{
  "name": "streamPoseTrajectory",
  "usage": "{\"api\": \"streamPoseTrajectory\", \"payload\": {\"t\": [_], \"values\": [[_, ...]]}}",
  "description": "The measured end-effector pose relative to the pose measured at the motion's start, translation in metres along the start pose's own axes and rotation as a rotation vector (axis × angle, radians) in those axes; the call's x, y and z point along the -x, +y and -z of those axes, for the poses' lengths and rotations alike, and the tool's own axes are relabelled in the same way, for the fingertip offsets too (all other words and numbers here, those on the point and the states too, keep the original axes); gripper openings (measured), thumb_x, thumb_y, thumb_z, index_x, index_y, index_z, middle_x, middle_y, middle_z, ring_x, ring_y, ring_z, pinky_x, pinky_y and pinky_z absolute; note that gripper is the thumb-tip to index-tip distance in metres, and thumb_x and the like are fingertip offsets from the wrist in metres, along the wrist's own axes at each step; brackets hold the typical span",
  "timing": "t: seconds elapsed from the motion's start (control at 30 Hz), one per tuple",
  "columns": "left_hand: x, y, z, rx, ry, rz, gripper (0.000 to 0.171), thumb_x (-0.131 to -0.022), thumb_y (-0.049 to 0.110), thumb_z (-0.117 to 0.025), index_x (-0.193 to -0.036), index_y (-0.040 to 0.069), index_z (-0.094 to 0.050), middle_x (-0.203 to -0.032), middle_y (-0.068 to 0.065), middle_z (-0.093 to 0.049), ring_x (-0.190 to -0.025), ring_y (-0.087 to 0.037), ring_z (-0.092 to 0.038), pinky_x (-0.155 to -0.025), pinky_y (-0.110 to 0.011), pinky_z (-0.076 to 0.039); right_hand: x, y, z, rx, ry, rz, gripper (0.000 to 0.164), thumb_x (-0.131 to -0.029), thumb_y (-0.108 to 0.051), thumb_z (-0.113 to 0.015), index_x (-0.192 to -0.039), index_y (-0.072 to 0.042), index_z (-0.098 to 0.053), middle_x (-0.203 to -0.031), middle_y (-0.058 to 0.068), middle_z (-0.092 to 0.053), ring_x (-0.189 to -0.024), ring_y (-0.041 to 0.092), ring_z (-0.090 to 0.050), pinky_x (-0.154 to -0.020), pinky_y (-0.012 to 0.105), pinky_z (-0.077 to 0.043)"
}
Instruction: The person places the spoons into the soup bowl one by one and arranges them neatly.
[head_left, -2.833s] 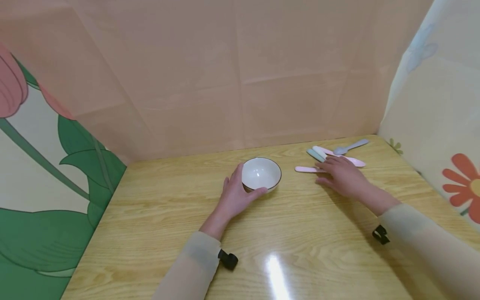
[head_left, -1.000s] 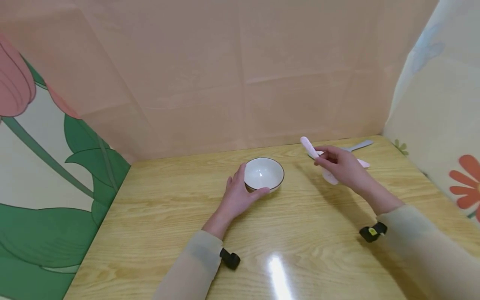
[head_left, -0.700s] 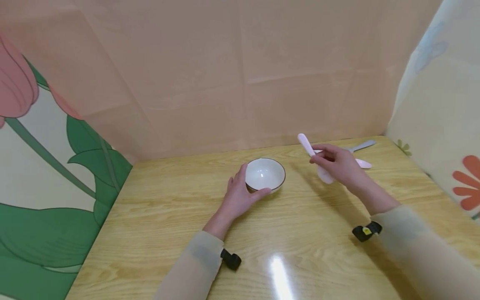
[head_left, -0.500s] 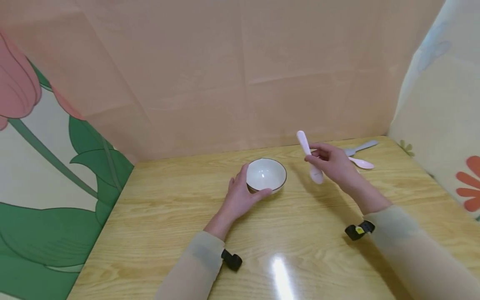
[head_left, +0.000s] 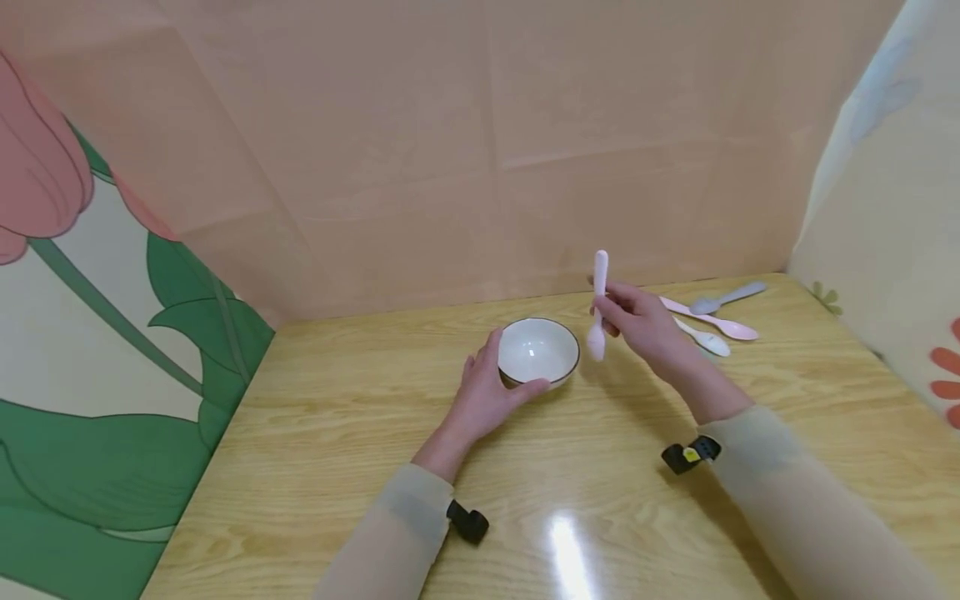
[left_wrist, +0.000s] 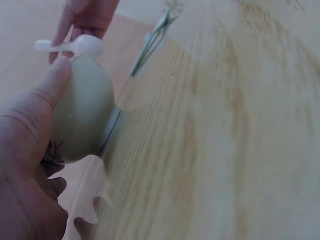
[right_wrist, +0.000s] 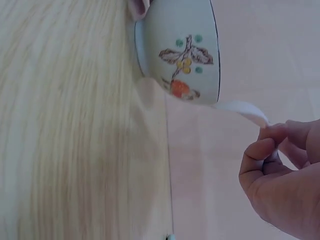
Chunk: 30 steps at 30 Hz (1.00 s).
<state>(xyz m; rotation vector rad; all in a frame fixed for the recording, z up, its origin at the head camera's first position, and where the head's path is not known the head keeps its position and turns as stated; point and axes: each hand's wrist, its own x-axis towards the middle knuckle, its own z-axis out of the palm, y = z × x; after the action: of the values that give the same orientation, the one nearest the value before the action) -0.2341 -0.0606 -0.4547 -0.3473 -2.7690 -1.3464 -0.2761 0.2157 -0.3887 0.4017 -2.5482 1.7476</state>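
A white bowl (head_left: pixel 538 350) with a dark rim stands on the table. My left hand (head_left: pixel 486 400) grips its left side, the thumb along the near edge. In the right wrist view the bowl's outer wall (right_wrist: pixel 192 55) shows a painted leaf-and-fruit pattern. Just right of the bowl, my right hand (head_left: pixel 645 329) pinches a light pink spoon (head_left: pixel 600 287) between thumb and fingers. The spoon is held nearly upright above the table, handle up and bowl end down. In the left wrist view the spoon (left_wrist: pixel 89 46) appears beyond the bowl's rim.
Behind the right hand lie another pink spoon (head_left: pixel 738 332), a white spoon (head_left: pixel 712 342) and a grey spoon (head_left: pixel 742 292). Something pale green shows partly beneath the white one. A peach-coloured sheet (head_left: pixel 375 167) rises at the table's back edge; patterned sheets flank both sides.
My right hand has picked the pink spoon up off the table and carried it left towards the bowl, turning it upright. My left hand has stayed on the bowl.
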Motion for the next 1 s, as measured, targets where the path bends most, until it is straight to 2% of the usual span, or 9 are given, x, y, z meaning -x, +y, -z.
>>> {"api": "streamPoseTrajectory", "payload": {"t": [0.2,0.37,0.47,0.6,0.77,0.87,1.0], "values": [[0.001,-0.002,0.001,0.001,0.01,-0.003,0.113,-0.088,0.061,-0.09,-0.174,0.023,-0.028,-0.162,-0.012,-0.052,-0.15,-0.047,-0.042,-0.117,-0.066,-0.043,-0.007,-0.006,-0.014,-0.041,-0.001,0.024,0.048,-0.115,-0.019,-0.063,-0.161,-0.006,-0.055,-0.101,0.015,-0.061,-0.079,0.016,-0.056,-0.067,0.026,-0.044],[0.001,-0.004,0.002,0.006,0.016,-0.021,0.111,-0.088,0.06,-0.09,-0.173,0.02,-0.031,-0.158,-0.009,-0.055,-0.145,-0.042,-0.047,-0.117,-0.064,-0.043,-0.012,-0.008,-0.023,-0.063,0.024,0.015,0.052,-0.112,-0.021,-0.07,-0.158,-0.004,-0.056,-0.11,0.016,-0.063,-0.089,0.012,-0.062,-0.075,0.021,-0.051],[0.002,-0.004,0.002,0.006,0.02,-0.03,0.11,-0.088,0.059,-0.091,-0.172,0.019,-0.032,-0.156,-0.007,-0.057,-0.142,-0.04,-0.05,-0.118,-0.063,-0.041,-0.015,-0.008,-0.028,-0.07,0.03,0.01,0.053,-0.111,-0.022,-0.071,-0.158,-0.004,-0.056,-0.111,0.015,-0.064,-0.093,0.013,-0.063,-0.079,0.02,-0.053],[0.002,-0.003,0.002,-0.001,0.019,-0.048,0.108,-0.088,0.058,-0.092,-0.17,0.02,-0.034,-0.153,-0.005,-0.059,-0.138,-0.036,-0.054,-0.123,-0.059,-0.035,-0.018,-0.009,-0.033,-0.092,0.034,0.005,0.049,-0.111,-0.021,-0.07,-0.156,-0.004,-0.057,-0.11,0.015,-0.065,-0.09,0.014,-0.061,-0.077,0.021,-0.053],[0.001,-0.004,0.002,0.003,0.01,-0.043,0.107,-0.087,0.058,-0.092,-0.17,0.022,-0.034,-0.153,-0.003,-0.059,-0.137,-0.034,-0.053,-0.119,-0.058,-0.039,-0.023,-0.009,-0.038,-0.096,0.042,0.013,0.044,-0.112,-0.019,-0.068,-0.153,-0.003,-0.059,-0.105,0.013,-0.069,-0.085,0.014,-0.061,-0.077,0.025,-0.055],[0.001,-0.005,0.001,0.003,0.002,-0.032,0.109,-0.087,0.059,-0.092,-0.171,0.023,-0.032,-0.155,-0.002,-0.057,-0.139,-0.034,-0.052,-0.121,-0.058,-0.038,-0.026,-0.007,-0.042,-0.084,0.031,0.021,0.043,-0.112,-0.018,-0.068,-0.151,-0.002,-0.06,-0.104,0.015,-0.071,-0.083,0.014,-0.063,-0.079,0.028,-0.058],[0.0,-0.006,0.002,0.001,-0.001,-0.026,0.109,-0.087,0.06,-0.091,-0.171,0.024,-0.032,-0.158,0.0,-0.056,-0.142,-0.033,-0.051,-0.127,-0.057,-0.03,-0.029,-0.005,-0.046,-0.05,-0.016,0.028,0.044,-0.111,-0.016,-0.07,-0.152,-0.002,-0.059,-0.107,0.02,-0.073,-0.085,0.017,-0.066,-0.079,0.029,-0.058]]}}
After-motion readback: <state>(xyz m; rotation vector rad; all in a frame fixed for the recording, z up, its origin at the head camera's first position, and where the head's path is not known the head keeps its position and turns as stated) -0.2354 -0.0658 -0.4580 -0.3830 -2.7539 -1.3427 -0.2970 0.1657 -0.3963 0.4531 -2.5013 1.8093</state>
